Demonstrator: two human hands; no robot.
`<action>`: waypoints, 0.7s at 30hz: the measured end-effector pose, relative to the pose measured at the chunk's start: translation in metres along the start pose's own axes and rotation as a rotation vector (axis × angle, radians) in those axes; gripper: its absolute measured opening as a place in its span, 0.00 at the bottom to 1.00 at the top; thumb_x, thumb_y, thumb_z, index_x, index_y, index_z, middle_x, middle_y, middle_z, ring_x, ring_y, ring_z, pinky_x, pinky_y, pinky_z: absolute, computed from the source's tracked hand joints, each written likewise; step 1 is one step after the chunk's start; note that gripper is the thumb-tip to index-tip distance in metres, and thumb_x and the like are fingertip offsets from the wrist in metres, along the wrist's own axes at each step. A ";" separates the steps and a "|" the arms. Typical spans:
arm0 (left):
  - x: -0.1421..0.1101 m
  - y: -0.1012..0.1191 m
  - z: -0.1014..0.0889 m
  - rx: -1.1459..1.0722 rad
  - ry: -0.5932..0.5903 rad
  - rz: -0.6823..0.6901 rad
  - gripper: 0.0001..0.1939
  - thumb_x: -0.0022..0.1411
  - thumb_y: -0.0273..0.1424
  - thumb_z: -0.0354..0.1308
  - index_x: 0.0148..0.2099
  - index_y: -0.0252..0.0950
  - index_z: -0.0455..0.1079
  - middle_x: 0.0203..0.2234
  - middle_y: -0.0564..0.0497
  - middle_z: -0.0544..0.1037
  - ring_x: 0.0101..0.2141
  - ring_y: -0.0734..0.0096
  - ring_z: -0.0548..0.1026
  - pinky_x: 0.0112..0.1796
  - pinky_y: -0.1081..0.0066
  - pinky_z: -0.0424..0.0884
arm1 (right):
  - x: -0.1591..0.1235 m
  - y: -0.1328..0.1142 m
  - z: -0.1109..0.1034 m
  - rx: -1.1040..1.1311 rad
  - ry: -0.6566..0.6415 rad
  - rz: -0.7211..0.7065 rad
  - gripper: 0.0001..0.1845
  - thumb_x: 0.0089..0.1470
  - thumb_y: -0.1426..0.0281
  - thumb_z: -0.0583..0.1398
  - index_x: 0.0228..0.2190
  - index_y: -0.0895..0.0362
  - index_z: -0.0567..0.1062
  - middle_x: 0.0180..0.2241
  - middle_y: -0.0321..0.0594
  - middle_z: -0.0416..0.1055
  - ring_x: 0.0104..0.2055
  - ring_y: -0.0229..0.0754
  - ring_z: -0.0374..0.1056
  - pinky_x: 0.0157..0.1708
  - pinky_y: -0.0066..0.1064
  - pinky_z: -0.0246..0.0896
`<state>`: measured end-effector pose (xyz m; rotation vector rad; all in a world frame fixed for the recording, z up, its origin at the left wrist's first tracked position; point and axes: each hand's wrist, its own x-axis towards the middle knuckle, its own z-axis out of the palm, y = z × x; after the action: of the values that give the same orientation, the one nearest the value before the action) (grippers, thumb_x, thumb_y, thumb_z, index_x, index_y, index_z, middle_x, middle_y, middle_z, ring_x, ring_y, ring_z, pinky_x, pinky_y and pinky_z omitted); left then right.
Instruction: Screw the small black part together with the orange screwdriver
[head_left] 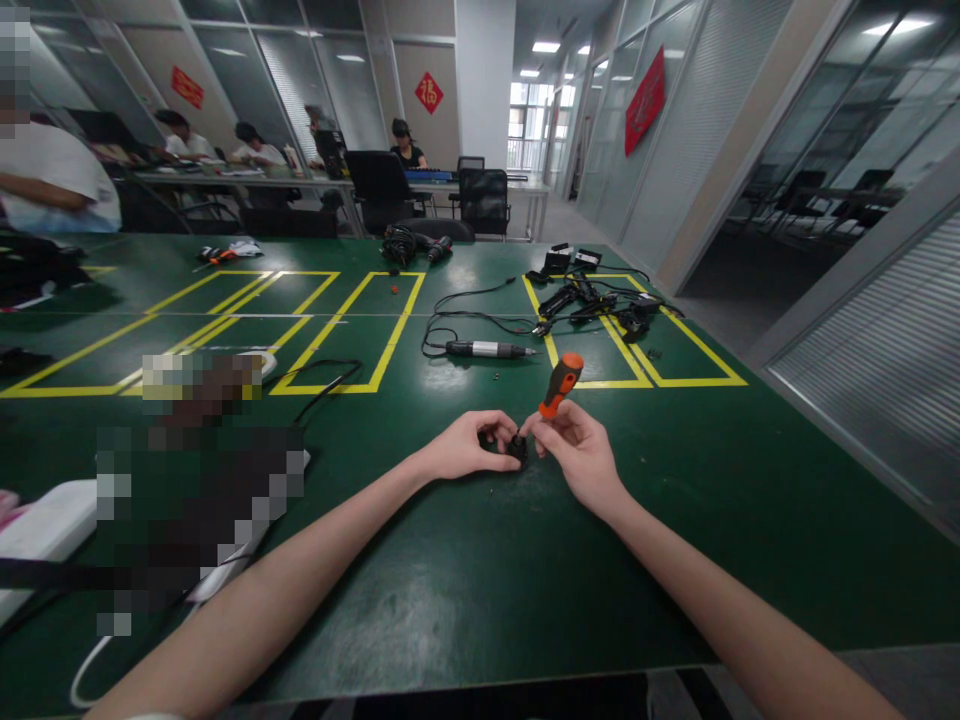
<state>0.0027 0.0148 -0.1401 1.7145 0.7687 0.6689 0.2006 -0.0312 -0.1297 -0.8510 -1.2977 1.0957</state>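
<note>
My left hand (pixel 476 445) is closed around a small black part (pixel 517 450) on the green table; its exact kind is too small to make out. In my right hand (pixel 577 455) is a screwdriver with an orange and black handle (pixel 562 385), tilted, its handle end up. The lower end of the screwdriver is hidden by the fingers, close to the black part. Beyond the hands lies a pen-shaped electric screwdriver (pixel 487 349), black with a silver band, its cord trailing behind it.
Yellow tape rectangles mark the green table (pixel 420 600). A heap of black parts and cables (pixel 592 300) lies at the back right. A dark corded tool (pixel 409 245) sits at the far edge. White power strips (pixel 45 540) are at left. Several people sit beyond; one person (pixel 56 175) is at left.
</note>
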 end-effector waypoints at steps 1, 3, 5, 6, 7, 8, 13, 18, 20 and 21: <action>0.000 -0.001 0.000 -0.004 -0.001 0.002 0.19 0.51 0.34 0.74 0.42 0.33 0.75 0.32 0.55 0.77 0.32 0.74 0.73 0.38 0.70 0.68 | 0.000 0.000 0.000 -0.006 0.004 -0.001 0.15 0.54 0.58 0.71 0.32 0.54 0.76 0.29 0.36 0.77 0.25 0.36 0.66 0.28 0.30 0.66; 0.000 -0.002 0.000 -0.010 -0.002 0.005 0.19 0.51 0.34 0.74 0.43 0.33 0.75 0.32 0.54 0.77 0.32 0.73 0.74 0.38 0.70 0.69 | 0.000 -0.001 0.000 -0.012 0.007 -0.007 0.14 0.54 0.58 0.71 0.32 0.55 0.79 0.28 0.37 0.77 0.25 0.36 0.66 0.28 0.30 0.66; 0.000 -0.003 0.000 -0.014 -0.002 0.008 0.19 0.51 0.34 0.74 0.43 0.33 0.75 0.32 0.54 0.77 0.32 0.73 0.74 0.39 0.70 0.69 | -0.001 -0.001 0.000 -0.019 0.006 -0.015 0.12 0.55 0.59 0.70 0.32 0.55 0.80 0.27 0.37 0.76 0.25 0.36 0.67 0.28 0.30 0.66; 0.000 -0.003 0.000 -0.015 -0.003 0.010 0.19 0.51 0.35 0.74 0.43 0.33 0.75 0.32 0.54 0.77 0.32 0.73 0.74 0.39 0.70 0.69 | -0.001 -0.001 0.000 -0.020 0.006 -0.020 0.12 0.55 0.59 0.69 0.32 0.55 0.81 0.27 0.37 0.76 0.25 0.37 0.67 0.28 0.30 0.66; 0.001 -0.003 0.000 -0.015 -0.002 0.011 0.19 0.51 0.35 0.74 0.43 0.33 0.75 0.32 0.54 0.78 0.32 0.73 0.74 0.39 0.70 0.69 | -0.001 -0.001 0.001 -0.021 0.005 -0.022 0.12 0.56 0.59 0.69 0.31 0.55 0.81 0.26 0.37 0.75 0.25 0.37 0.67 0.28 0.30 0.66; 0.001 -0.004 0.000 -0.015 -0.002 0.013 0.19 0.51 0.35 0.74 0.43 0.33 0.75 0.32 0.54 0.78 0.32 0.73 0.74 0.39 0.70 0.69 | -0.001 -0.001 0.001 -0.021 0.003 -0.023 0.12 0.56 0.59 0.69 0.31 0.55 0.81 0.26 0.37 0.75 0.25 0.37 0.67 0.28 0.30 0.66; 0.001 -0.002 0.000 -0.012 -0.003 0.015 0.19 0.52 0.35 0.74 0.44 0.33 0.75 0.33 0.53 0.77 0.33 0.73 0.74 0.39 0.70 0.69 | 0.000 0.000 0.000 -0.018 -0.022 -0.003 0.13 0.57 0.58 0.68 0.35 0.56 0.80 0.27 0.37 0.76 0.25 0.37 0.68 0.27 0.31 0.67; 0.000 0.001 0.000 -0.001 -0.011 0.007 0.18 0.52 0.34 0.74 0.43 0.34 0.76 0.32 0.54 0.77 0.33 0.73 0.74 0.38 0.70 0.68 | -0.001 0.000 0.000 0.058 -0.021 0.004 0.15 0.57 0.58 0.69 0.40 0.54 0.76 0.29 0.36 0.78 0.24 0.36 0.69 0.27 0.30 0.68; 0.000 0.001 0.000 0.001 -0.010 0.004 0.18 0.52 0.34 0.74 0.43 0.33 0.76 0.31 0.54 0.77 0.32 0.73 0.73 0.38 0.70 0.67 | -0.001 0.000 0.000 0.058 -0.013 0.004 0.15 0.55 0.59 0.70 0.38 0.54 0.75 0.29 0.35 0.78 0.24 0.35 0.68 0.27 0.29 0.67; 0.000 0.001 0.000 0.002 -0.008 0.004 0.18 0.52 0.34 0.74 0.42 0.33 0.76 0.32 0.54 0.77 0.32 0.74 0.73 0.37 0.70 0.67 | -0.001 -0.001 0.000 0.044 -0.013 0.004 0.15 0.55 0.59 0.71 0.36 0.54 0.75 0.29 0.35 0.78 0.24 0.35 0.68 0.26 0.29 0.67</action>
<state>0.0026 0.0147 -0.1389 1.7195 0.7605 0.6635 0.2010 -0.0327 -0.1292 -0.8155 -1.2783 1.1307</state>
